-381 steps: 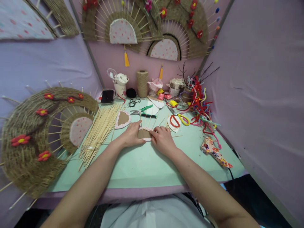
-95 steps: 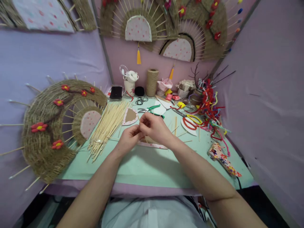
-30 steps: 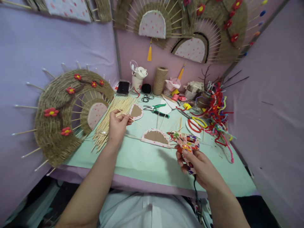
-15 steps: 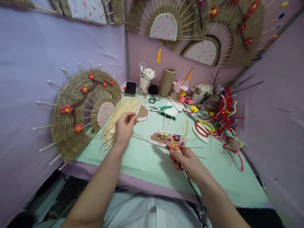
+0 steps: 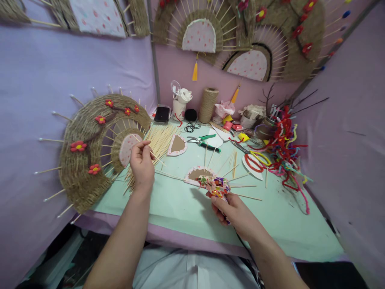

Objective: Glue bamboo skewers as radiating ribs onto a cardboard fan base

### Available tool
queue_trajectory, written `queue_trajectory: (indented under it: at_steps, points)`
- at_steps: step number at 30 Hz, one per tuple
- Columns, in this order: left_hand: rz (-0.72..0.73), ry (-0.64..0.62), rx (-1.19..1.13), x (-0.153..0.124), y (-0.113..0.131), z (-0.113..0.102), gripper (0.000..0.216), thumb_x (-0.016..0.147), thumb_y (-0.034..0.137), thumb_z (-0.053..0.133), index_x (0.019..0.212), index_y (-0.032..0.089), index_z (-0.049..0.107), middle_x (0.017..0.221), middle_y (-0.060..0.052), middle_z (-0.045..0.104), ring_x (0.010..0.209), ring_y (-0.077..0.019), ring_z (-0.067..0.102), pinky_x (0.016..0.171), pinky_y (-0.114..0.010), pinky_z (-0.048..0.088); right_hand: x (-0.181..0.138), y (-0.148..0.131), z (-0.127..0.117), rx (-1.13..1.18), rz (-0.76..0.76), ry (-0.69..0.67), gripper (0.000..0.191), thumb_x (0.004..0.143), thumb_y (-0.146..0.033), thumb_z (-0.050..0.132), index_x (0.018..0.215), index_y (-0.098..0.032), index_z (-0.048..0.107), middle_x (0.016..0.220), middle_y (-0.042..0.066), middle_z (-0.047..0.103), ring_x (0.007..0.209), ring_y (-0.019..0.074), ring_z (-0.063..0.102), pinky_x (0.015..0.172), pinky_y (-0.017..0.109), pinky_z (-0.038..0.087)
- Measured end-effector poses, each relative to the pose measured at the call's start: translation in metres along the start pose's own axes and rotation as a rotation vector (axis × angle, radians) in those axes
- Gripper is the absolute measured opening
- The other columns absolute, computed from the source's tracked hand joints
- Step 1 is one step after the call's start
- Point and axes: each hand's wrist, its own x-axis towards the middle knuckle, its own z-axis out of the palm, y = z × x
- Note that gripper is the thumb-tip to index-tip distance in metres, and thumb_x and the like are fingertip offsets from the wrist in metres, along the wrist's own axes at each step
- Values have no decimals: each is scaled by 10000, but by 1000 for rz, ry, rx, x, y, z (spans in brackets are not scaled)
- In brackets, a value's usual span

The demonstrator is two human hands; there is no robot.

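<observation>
Bamboo skewer (image 5: 158, 159) pinched in left hand (image 5: 141, 162), glue gun (image 5: 215, 185) wrapped tight in right hand (image 5: 234, 212): probably best to dab small on cardboard half-round (image 5: 195, 173), then seat straight.

Two bare arms come in from the bottom edge, uncovered the whole way up to the left hand (image 5: 142, 164) and right hand (image 5: 233, 210). The wide lens makes the forearms look long and stretched. Between them at the bottom there's a pale white fabric top (image 5: 192, 269). It's smooth, with a straight seam or placket running down the middle and soft creases either side.
</observation>
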Motion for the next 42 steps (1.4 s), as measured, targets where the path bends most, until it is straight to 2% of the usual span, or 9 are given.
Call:
queue_trajectory:
  at_steps: [9,14,19,21,26,28,35,38,42]
  points:
    - [-65,-124,95,-5,1,2,153,805,246,565,938,184,607,691,40,531,545,-69,481,530,-178,407,1,12,3,79,-29,8,324,798,-497,588,696,-201,501,547,-56,462,488,89,384,434,229,296]
    - [-52,-178,103,-6,2,5,154,790,270,596,917,184,618,650,46,521,535,-76,480,530,-186,408,7,11,5,39,-40,27,302,837,-447,547,671,-206,473,533,-55,456,467,86,398,431,223,311]
    - [-44,-196,116,-5,0,6,154,793,291,616,920,204,617,662,42,525,543,-83,492,523,-192,410,15,7,6,30,-131,42,239,865,-389,515,717,-207,476,551,-61,466,450,76,405,437,213,330]
    - [-50,-192,104,-5,-1,6,209,788,265,619,991,221,590,662,55,521,535,-83,498,529,-192,426,15,9,4,33,-146,45,226,863,-376,517,720,-206,474,543,-65,465,445,73,406,434,208,334]
    - [-58,-191,92,-7,-1,11,528,751,138,611,1237,245,436,647,83,550,503,-91,505,526,-202,447,13,14,0,46,-105,77,231,849,-361,515,684,-204,474,502,-63,463,442,76,408,421,203,344]
    - [-61,-196,71,-8,-1,13,549,754,128,599,1258,253,422,637,86,550,485,-92,501,508,-202,445,12,16,-1,63,-88,74,229,840,-359,519,677,-203,482,497,-61,462,438,78,411,413,206,342]
    - [-22,-80,35,-5,-4,12,262,754,261,633,991,191,549,645,71,539,488,-70,520,507,-194,447,16,24,-1,92,-96,58,267,823,-423,536,684,-198,500,513,-59,468,435,78,408,405,213,330]
    - [0,-36,43,-3,-4,10,222,732,287,652,896,160,573,642,52,550,519,-70,524,516,-188,439,17,22,-4,87,-101,64,279,817,-441,545,689,-197,503,538,-52,485,454,82,425,409,213,338]
    - [0,-14,65,-1,-3,7,198,734,289,654,859,151,587,657,36,564,549,-69,521,531,-181,429,20,17,-6,47,-94,61,295,819,-443,544,662,-197,501,505,-55,458,439,81,400,413,215,341]
